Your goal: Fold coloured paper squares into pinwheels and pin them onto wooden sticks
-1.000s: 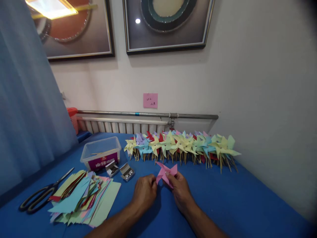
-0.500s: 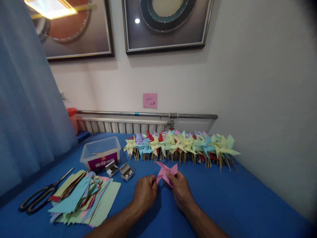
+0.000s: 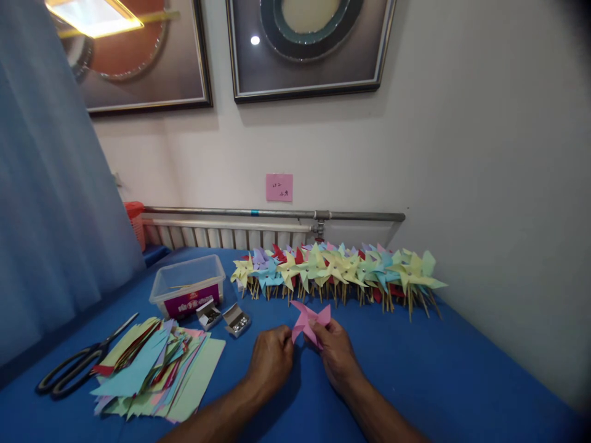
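A pink paper pinwheel (image 3: 305, 322) with folded blades is held at its middle by the thumb and fingers of my right hand (image 3: 338, 354). Just left of it, my left hand (image 3: 271, 355) is closed in a fist, its knuckles close to the pinwheel's left blade. Whatever lies inside that fist is hidden. Two small opened boxes, one with shiny metal pins (image 3: 237, 322) and a darker one (image 3: 209, 315), sit beyond my left hand. Behind both hands stands a dense row of finished pinwheels (image 3: 337, 267) in several colours on thin wooden sticks.
A clear plastic tub (image 3: 187, 280) with a few sticks stands at the back left. In front of it lie a heap of coloured paper (image 3: 152, 369) and black-handled scissors (image 3: 85, 363). A blue curtain (image 3: 60, 184) hangs at left; pipes (image 3: 231, 212) run along the wall.
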Demonstrator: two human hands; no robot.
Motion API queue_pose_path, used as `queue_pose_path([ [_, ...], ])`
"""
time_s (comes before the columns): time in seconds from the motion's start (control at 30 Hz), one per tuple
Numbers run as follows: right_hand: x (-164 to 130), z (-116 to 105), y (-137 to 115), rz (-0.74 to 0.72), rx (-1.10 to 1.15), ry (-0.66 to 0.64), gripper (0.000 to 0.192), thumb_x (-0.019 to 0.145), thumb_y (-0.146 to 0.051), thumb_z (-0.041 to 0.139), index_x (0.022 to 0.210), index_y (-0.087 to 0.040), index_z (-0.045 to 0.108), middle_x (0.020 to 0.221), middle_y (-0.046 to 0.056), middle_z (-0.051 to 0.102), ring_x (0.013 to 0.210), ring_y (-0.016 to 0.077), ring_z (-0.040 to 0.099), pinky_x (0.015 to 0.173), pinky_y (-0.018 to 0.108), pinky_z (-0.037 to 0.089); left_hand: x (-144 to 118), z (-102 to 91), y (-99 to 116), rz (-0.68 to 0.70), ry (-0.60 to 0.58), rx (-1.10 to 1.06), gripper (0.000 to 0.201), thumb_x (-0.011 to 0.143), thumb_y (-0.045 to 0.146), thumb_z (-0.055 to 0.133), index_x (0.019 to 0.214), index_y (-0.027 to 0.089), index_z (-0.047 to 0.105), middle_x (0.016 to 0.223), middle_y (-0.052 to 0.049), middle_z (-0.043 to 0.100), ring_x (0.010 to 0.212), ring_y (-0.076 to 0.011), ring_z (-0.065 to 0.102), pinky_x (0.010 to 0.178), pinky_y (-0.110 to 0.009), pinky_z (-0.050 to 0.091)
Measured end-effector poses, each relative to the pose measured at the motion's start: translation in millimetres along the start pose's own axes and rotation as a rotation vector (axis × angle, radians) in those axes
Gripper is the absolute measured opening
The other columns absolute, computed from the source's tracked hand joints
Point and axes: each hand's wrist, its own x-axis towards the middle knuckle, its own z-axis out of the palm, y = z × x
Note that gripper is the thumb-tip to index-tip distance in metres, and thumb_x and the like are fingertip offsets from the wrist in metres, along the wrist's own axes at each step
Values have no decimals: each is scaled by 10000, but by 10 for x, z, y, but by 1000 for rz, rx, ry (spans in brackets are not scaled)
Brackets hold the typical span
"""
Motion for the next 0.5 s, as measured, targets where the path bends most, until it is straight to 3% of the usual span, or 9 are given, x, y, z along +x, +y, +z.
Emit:
queue_pose_path([
  [0.37, 8, 10, -11, 58, 62, 20, 295, 626, -388, 867, 746, -204, 670, 607, -32, 639, 563, 156, 549, 569, 279, 433, 27, 81, -28, -68, -34, -56, 244, 906, 176, 533, 683, 162, 631, 614, 15, 599, 603, -128, 504, 603, -264, 254],
  [0.5, 68, -43, -36, 48, 67, 44, 302, 615, -377, 867, 768, -194, 682, 638, -19, 668, 575, 160, 563, 580, 282, 449, 46, 21, -16, -95, -88, -98, 208, 906, 202, 540, 788, 166, 707, 690, 4, 655, 672, -144, 558, 636, -258, 301],
])
